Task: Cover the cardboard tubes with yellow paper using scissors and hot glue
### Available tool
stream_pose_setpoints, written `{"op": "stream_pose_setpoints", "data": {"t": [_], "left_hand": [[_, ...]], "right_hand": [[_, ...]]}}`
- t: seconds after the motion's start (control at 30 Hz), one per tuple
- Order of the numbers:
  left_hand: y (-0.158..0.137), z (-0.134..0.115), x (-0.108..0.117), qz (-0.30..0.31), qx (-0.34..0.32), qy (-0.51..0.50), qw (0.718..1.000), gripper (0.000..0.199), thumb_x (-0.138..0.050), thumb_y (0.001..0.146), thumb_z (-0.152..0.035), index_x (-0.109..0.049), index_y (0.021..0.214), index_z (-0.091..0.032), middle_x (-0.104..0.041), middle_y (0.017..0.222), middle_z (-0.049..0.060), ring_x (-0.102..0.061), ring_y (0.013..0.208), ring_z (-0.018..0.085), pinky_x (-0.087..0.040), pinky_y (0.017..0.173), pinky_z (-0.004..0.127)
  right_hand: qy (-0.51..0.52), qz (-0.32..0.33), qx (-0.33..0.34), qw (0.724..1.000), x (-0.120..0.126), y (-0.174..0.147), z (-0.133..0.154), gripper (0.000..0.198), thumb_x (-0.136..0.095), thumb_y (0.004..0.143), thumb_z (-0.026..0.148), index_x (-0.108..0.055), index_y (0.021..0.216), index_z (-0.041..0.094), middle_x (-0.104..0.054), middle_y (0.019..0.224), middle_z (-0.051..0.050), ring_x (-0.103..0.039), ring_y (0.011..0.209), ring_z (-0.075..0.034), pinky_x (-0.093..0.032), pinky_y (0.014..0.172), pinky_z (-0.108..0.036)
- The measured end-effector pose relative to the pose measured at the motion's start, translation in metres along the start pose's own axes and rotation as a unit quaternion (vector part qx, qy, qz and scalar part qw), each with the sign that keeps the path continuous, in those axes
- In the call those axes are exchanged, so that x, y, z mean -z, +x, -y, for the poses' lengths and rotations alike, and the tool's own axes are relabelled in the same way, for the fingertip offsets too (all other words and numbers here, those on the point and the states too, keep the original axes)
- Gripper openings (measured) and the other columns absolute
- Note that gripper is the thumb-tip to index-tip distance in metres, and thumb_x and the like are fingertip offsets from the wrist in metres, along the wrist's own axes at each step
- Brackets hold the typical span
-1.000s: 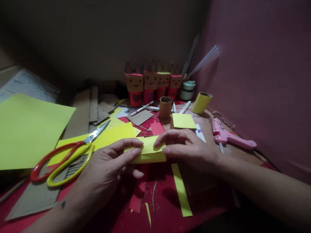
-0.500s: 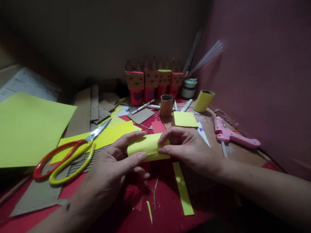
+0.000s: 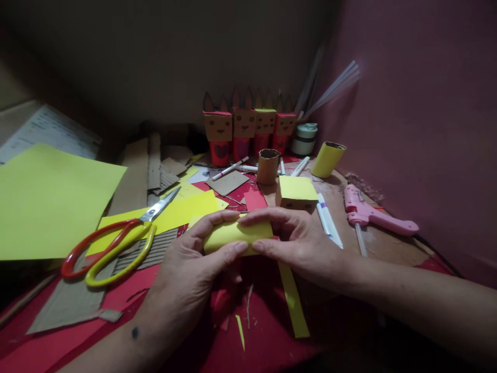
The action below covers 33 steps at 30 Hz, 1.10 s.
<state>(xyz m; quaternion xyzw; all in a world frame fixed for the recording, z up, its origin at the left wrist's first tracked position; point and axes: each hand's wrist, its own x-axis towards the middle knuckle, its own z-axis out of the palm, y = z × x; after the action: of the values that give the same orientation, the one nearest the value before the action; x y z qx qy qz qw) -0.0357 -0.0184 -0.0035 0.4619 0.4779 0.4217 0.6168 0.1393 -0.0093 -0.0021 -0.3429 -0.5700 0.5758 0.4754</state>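
Note:
Between both hands lies a yellow paper-covered tube [image 3: 236, 234], held sideways above the red table. My left hand [image 3: 194, 259] closes on its left part, thumb along the near side and fingers over the far side. My right hand [image 3: 298, 238] grips its right end, with the thumb in front and the index finger across the top. Just behind the right hand sits a small cardboard box with a yellow top [image 3: 297, 188]. A yellow paper strip [image 3: 293, 300] hangs or lies below the right hand; which one I cannot tell.
Scissors with red and yellow handles [image 3: 143, 225] rest on paper and cardboard at left, beside a large yellow sheet [image 3: 50, 207]. A pink glue gun [image 3: 373, 215] lies at right. Behind stand a bare cardboard tube [image 3: 267, 168], a yellow tube [image 3: 328, 160] and several cardboard figures [image 3: 219, 134].
My right hand has shifted from pinching the tube's right end to laying its index finger along the top. The left hand keeps its hold. The view has moved slightly.

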Motion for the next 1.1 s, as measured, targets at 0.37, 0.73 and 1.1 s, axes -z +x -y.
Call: {"op": "stream_pose_setpoints", "data": {"t": [0.37, 0.73, 1.1], "left_hand": [[-0.008, -0.001, 0.001, 0.063, -0.004, -0.038, 0.997, 0.058, -0.069, 0.08, -0.027, -0.05, 0.134, -0.029, -0.063, 0.054, 0.001, -0.055, 0.038, 0.015, -0.047, 0.037, 0.023], [-0.003, -0.01, 0.006, -0.001, -0.028, -0.025, 0.999, 0.058, -0.078, 0.07, -0.021, -0.06, 0.124, -0.03, -0.06, 0.05, -0.006, -0.055, 0.036, 0.011, -0.044, 0.035, 0.016], [-0.004, -0.013, 0.001, 0.003, -0.016, -0.034, 0.999, 0.066, -0.08, 0.066, -0.017, -0.056, 0.127, -0.028, -0.074, 0.072, 0.0, -0.059, 0.043, 0.01, -0.048, 0.04, 0.016]], "right_hand": [[0.068, -0.007, 0.014, 0.998, 0.003, -0.002, 0.0, 0.032, -0.075, 0.072, 0.006, -0.074, 0.098, 0.025, -0.073, 0.095, 0.003, -0.067, 0.086, -0.009, -0.054, 0.078, -0.019], [0.026, 0.003, 0.006, 1.0, 0.007, 0.0, 0.004, 0.043, -0.071, 0.07, 0.002, -0.071, 0.107, 0.025, -0.07, 0.107, 0.002, -0.063, 0.098, -0.011, -0.052, 0.08, -0.017], [0.092, 0.016, 0.008, 0.996, 0.007, 0.003, 0.002, 0.047, -0.074, 0.07, 0.002, -0.071, 0.11, 0.028, -0.07, 0.109, 0.003, -0.064, 0.094, -0.009, -0.052, 0.08, -0.018]]}}
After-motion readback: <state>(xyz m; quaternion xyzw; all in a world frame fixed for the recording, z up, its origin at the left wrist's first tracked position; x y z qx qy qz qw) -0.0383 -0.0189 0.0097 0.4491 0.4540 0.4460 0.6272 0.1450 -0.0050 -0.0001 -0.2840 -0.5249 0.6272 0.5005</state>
